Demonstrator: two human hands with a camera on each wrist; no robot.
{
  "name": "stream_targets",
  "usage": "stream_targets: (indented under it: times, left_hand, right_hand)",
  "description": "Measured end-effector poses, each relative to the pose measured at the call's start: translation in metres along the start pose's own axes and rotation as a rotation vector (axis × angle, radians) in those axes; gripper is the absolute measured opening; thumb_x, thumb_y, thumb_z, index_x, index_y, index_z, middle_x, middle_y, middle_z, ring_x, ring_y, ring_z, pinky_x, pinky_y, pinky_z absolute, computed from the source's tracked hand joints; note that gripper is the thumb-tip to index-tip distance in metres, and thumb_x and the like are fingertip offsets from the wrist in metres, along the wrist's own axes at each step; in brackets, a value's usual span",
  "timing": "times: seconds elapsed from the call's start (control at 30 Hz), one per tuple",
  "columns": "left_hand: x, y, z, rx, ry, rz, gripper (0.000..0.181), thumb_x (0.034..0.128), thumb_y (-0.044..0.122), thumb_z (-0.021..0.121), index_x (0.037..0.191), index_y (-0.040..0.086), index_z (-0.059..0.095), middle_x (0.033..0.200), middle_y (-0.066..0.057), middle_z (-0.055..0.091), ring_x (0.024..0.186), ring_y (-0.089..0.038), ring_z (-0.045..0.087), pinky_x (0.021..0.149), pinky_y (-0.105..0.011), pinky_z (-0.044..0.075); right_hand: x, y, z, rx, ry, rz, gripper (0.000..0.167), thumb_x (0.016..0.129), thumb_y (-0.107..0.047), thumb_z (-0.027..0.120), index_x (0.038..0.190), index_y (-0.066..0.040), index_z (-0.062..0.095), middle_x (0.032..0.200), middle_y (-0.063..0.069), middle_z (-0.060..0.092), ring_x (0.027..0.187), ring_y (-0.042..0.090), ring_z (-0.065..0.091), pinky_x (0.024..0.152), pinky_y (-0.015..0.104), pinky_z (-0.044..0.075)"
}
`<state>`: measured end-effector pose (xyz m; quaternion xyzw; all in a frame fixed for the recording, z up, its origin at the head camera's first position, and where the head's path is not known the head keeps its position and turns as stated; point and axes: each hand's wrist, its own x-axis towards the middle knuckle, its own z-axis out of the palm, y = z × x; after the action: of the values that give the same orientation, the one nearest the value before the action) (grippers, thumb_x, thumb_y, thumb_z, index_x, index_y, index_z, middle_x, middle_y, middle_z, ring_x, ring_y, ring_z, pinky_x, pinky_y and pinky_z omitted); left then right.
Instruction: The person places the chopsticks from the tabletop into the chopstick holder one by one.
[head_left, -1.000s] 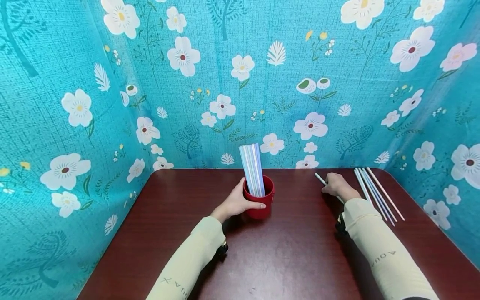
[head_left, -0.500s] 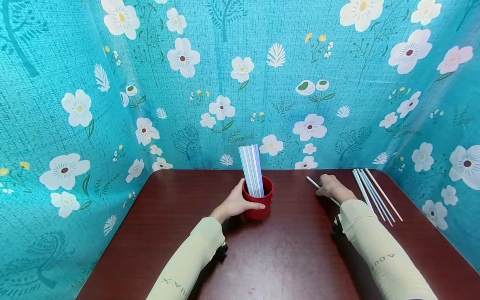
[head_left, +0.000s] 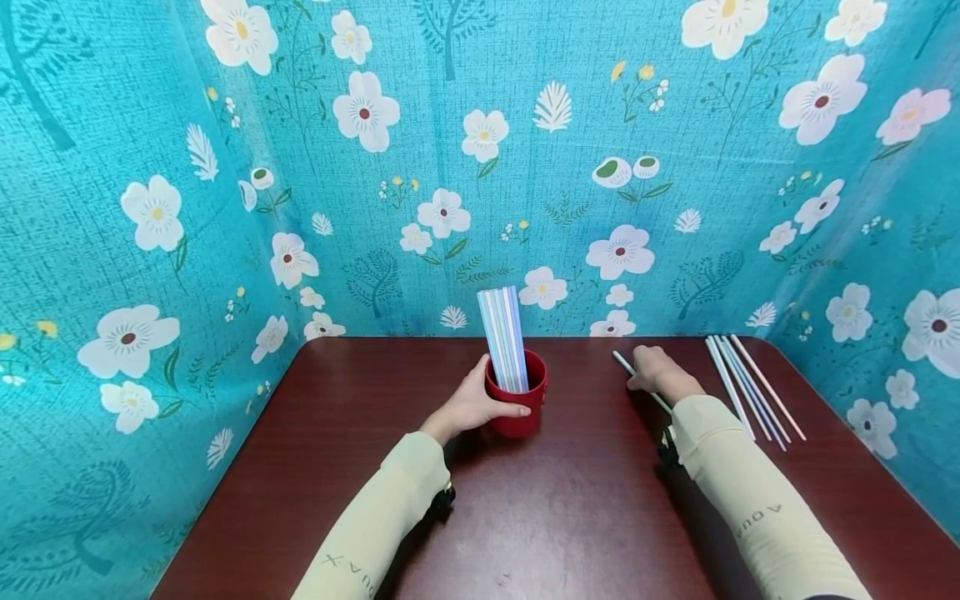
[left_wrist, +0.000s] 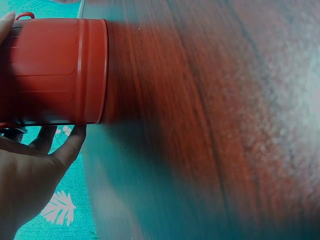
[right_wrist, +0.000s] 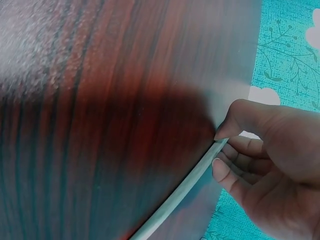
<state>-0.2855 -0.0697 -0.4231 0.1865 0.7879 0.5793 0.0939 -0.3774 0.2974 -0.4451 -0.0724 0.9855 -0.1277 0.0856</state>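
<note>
A red bucket-like pot [head_left: 517,422] stands on the table, and my left hand [head_left: 474,402] grips its near left side, thumb across the front. In the left wrist view the pot wall [left_wrist: 55,70] shows with fingers curled beneath it. A bundle of pale blue, white and lilac straw-like sticks [head_left: 504,337] leans to the left inside the pot. To the right, my right hand [head_left: 654,369] pinches a pale green stick [head_left: 622,360] lying low at the table. The right wrist view shows this stick [right_wrist: 180,192] held between thumb and finger.
Several more sticks [head_left: 757,392] lie side by side at the far right of the dark red wooden table [head_left: 570,517]. Blue flowered cloth [head_left: 555,225] hangs behind the table's back edge and along both sides.
My right hand has moved a little to the left, and the pale green stick has shifted left with it. The left hand, the pot and its bundle have stayed in place.
</note>
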Motion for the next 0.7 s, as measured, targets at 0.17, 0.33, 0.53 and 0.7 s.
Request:
stream_targets:
  times: [0.17,0.33,0.53,0.7]
  left_hand:
    - [0.006,-0.009,0.002,0.01,0.006,-0.008,0.087,0.0782,0.017,0.089,0.148,0.018,0.037,0.144,-0.003,0.053,0.13,-0.026,0.05,0.094,-0.048,0.057]
    - [0.015,-0.028,0.003,0.016,0.02,0.0,0.089,0.0764,0.022,0.091,0.147,0.025,0.038,0.144,0.001,0.053,0.13,-0.024,0.049,0.094,-0.048,0.057]
    - [0.016,-0.034,0.003,0.031,0.025,0.025,0.089,0.0752,0.03,0.092,0.145,0.029,0.038,0.141,0.005,0.054,0.129,-0.021,0.05,0.092,-0.045,0.058]
    - [0.015,-0.034,0.003,0.026,0.025,0.029,0.089,0.075,0.031,0.092,0.146,0.03,0.038,0.141,0.005,0.054,0.128,-0.021,0.051,0.091,-0.044,0.058]
  right_hand:
    - [-0.002,-0.004,-0.002,0.001,-0.03,0.033,0.02,0.084,-0.005,0.075,0.089,0.005,0.058,0.081,0.018,0.059,0.072,0.029,0.056,0.068,0.041,0.051]
    - [-0.003,-0.009,-0.005,-0.001,-0.057,0.065,0.022,0.082,-0.005,0.075,0.091,0.005,0.058,0.083,0.019,0.059,0.071,0.029,0.059,0.063,0.037,0.052]
    - [-0.004,-0.011,-0.004,0.04,-0.095,0.053,0.016,0.085,-0.005,0.073,0.085,0.002,0.058,0.076,0.015,0.061,0.062,0.022,0.063,0.056,0.031,0.054]
    - [-0.001,-0.01,-0.002,0.078,-0.124,0.037,0.016,0.088,-0.007,0.071,0.082,-0.001,0.057,0.075,0.012,0.06,0.06,0.019,0.063,0.054,0.028,0.056]
